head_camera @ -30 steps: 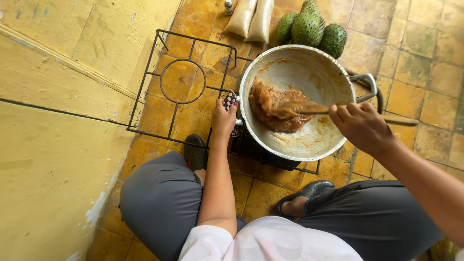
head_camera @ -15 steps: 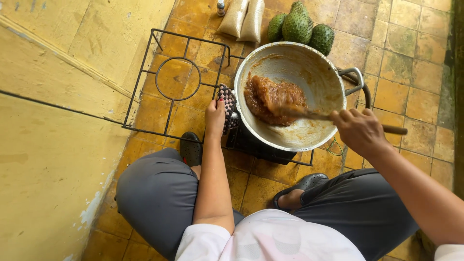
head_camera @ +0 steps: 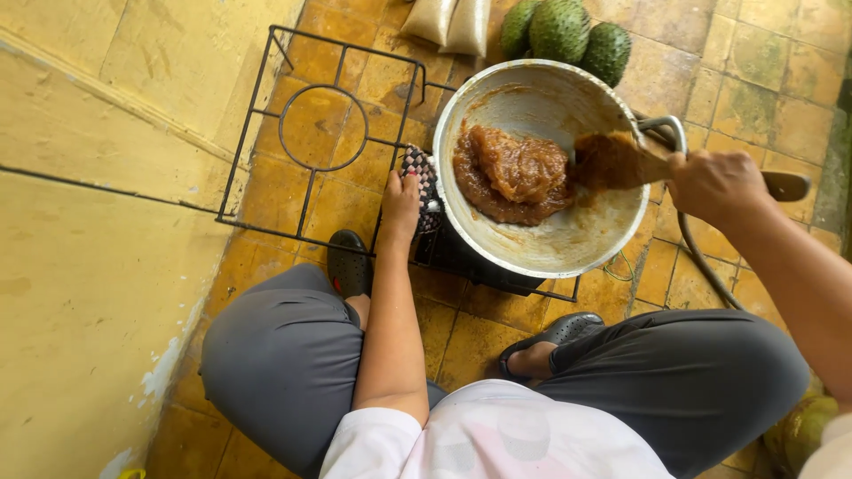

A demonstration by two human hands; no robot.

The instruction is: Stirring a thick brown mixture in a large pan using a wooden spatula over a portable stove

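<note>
The left hand [head_camera: 401, 206] clamps a checkered cloth [head_camera: 424, 184] on the rim of the big round metal pan [head_camera: 568, 244] while the right hand [head_camera: 717, 184] grips the flat wooden paddle [head_camera: 621, 161] beside the thick brown paste [head_camera: 513, 173], so the stirring step seems in hand and calls for a firm scrape under the paste.

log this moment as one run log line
left hand: grips checkered cloth at pan rim | right hand: grips wooden paddle | brown paste: in pan
</note>
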